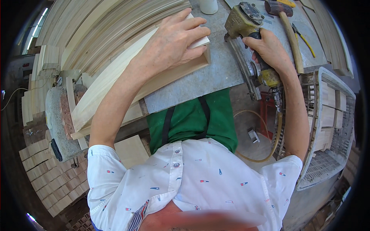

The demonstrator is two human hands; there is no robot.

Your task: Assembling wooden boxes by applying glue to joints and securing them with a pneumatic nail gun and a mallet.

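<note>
Lying along the workbench's near edge is a long pale wooden frame [110, 90], made of boards meeting at a corner. My left hand [169, 42] presses on its far right end, fingers spread and curled over the white end board [199, 41]. In my right hand [269, 50] is a yellowish pneumatic nail gun [243, 23], gripped by its black handle. Its long nail magazine [244, 67] slants down past the bench edge, right of the frame and apart from it. An air hose [278, 131] hangs from the handle's lower end.
Long boards [111, 27] are stacked behind the frame. A hammer [289, 34] and yellow-handled pliers [304, 40] lie at the back right. A plastic crate [320, 169] holding wood blocks stands at right; more blocks [58, 173] are piled lower left. A white container [208, 5] stands behind.
</note>
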